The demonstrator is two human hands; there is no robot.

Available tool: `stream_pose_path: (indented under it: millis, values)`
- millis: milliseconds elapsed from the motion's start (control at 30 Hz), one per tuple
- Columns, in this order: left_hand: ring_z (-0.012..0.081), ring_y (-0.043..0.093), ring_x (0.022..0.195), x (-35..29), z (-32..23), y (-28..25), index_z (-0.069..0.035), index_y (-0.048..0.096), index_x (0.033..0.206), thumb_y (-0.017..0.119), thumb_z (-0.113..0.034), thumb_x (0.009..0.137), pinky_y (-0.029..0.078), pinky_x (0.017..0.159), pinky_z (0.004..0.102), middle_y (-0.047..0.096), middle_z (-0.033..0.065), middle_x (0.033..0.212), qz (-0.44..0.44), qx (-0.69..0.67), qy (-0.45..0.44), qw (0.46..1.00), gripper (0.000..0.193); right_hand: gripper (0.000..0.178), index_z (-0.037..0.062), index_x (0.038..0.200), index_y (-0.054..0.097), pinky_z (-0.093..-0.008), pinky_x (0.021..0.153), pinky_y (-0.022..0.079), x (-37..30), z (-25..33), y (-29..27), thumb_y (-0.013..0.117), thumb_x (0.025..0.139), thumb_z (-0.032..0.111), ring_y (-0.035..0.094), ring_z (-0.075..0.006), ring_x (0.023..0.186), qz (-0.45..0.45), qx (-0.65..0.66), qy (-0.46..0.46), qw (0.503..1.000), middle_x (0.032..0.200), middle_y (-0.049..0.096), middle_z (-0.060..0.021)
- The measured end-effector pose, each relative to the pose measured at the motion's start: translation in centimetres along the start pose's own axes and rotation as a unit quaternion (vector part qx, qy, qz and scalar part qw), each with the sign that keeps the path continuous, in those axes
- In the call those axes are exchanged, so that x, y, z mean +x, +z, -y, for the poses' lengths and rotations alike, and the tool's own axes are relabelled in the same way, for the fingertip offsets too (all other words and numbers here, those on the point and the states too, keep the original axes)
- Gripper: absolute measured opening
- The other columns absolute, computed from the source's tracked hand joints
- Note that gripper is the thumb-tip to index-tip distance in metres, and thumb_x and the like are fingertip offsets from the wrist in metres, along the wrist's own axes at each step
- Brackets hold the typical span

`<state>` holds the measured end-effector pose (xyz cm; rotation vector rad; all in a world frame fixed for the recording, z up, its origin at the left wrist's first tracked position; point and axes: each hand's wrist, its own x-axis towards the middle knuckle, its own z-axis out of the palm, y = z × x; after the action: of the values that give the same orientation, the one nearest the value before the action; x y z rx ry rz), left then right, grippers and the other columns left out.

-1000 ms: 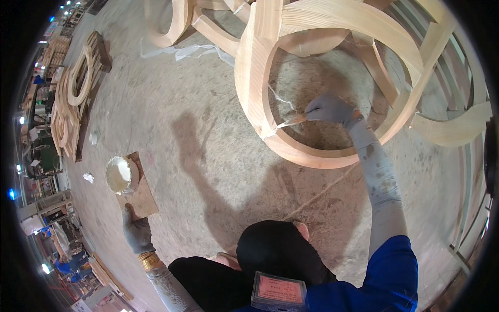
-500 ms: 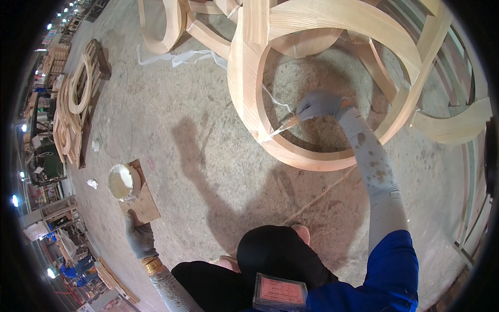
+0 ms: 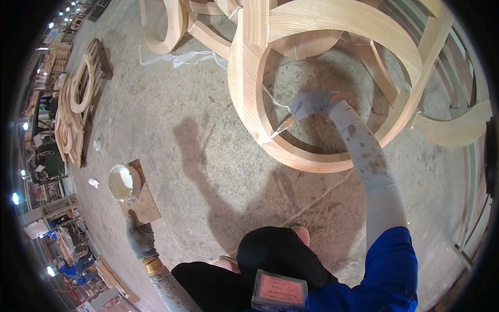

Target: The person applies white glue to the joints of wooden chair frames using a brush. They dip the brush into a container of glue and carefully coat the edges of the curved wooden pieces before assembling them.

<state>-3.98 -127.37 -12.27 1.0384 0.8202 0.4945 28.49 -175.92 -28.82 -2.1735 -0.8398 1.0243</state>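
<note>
Head view: right fingers [image 3: 298, 110] grip a white-tipped tool [image 3: 284, 125], left fingers [image 3: 130, 220] a board [image 3: 146, 204].

Smooth pale round wooden frame [image 3: 312, 161], matt brown flat wooden board [image 3: 146, 207]; matt grey cloth-looking gloves [image 3: 311, 102], mottled grey concrete floor [image 3: 171, 99] underfoot

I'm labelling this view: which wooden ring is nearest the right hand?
The large wooden ring at upper centre, its opening framing the right hand; the stacked rings at far left are farther.

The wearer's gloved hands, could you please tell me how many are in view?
2: the left gloved hand at lower left, gripping a board; the right gloved hand near the wooden ring, holding a tool.
</note>
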Motion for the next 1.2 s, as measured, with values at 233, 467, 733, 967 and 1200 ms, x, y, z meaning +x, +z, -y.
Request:
stream_pose_path:
  millis: [233,467,733,967,1200]
  values:
    - [0.0218,0.055,0.112,0.1,-0.1,-0.1,0.003,0.05,0.12,0.053,-0.012,0.092,0.048,0.095,0.0379,0.058,0.013,0.119,0.004,0.005,-0.005,1.0,0.033,0.024,0.0043,0.058,0.058,-0.0354,0.049,0.033,-1.6,-1.2,-1.7,0.061,0.068,0.025,0.039,-0.0184,0.045,-0.013,-0.052,0.025,0.998,0.049,0.044,-0.009]
    - [0.0214,0.056,0.111,-0.5,-0.7,0.7,0.001,0.05,0.122,0.053,-0.014,0.092,0.047,0.095,0.038,0.058,0.0117,0.12,0.044,0.025,0.0,0.999,0.034,0.024,0.0043,0.076,0.068,-0.0343,0.058,0.043,-6.4,0.2,0.0,0.064,0.072,0.028,0.055,-0.0206,0.058,-0.173,-0.004,0.016,0.985,0.064,0.061,-0.009]
    - [0.0206,0.056,0.11,-1.8,-1.3,2.8,0.001,0.048,0.123,0.057,-0.016,0.09,0.047,0.094,0.0378,0.058,0.0099,0.119,0.114,0.037,-0.01,0.993,0.038,0.03,0.0044,0.097,0.066,-0.0384,0.075,0.047,-10.0,2.4,6.6,0.064,0.076,0.026,0.062,-0.0305,0.083,-0.293,-0.022,-0.005,0.956,0.089,0.066,-0.0134]
    - [0.0207,0.055,0.111,-1.9,0.4,5.5,-0.001,0.049,0.123,0.058,-0.019,0.09,0.048,0.092,0.0372,0.058,0.0098,0.118,0.18,0.064,-0.052,0.98,0.039,0.021,0.0039,0.101,0.062,-0.0299,0.065,0.053,-11.5,5.1,12.8,0.057,0.086,0.017,0.062,-0.0149,0.075,-0.226,0.484,0.091,0.84,0.08,0.065,-0.0076]
    - [0.0165,0.061,0.093,-3.9,4.8,9.4,-0.003,0.057,0.111,0.06,-0.019,0.088,0.052,0.076,0.031,0.062,0.0061,0.106,0.282,0.118,-0.139,0.942,0.028,0.034,-0.0022,0.112,0.057,-0.0249,0.06,0.05,-15.6,10.6,17.1,0.051,0.093,0.025,0.057,-0.0111,0.067,-0.426,0.599,0.033,0.677,0.082,0.061,-0.0056]
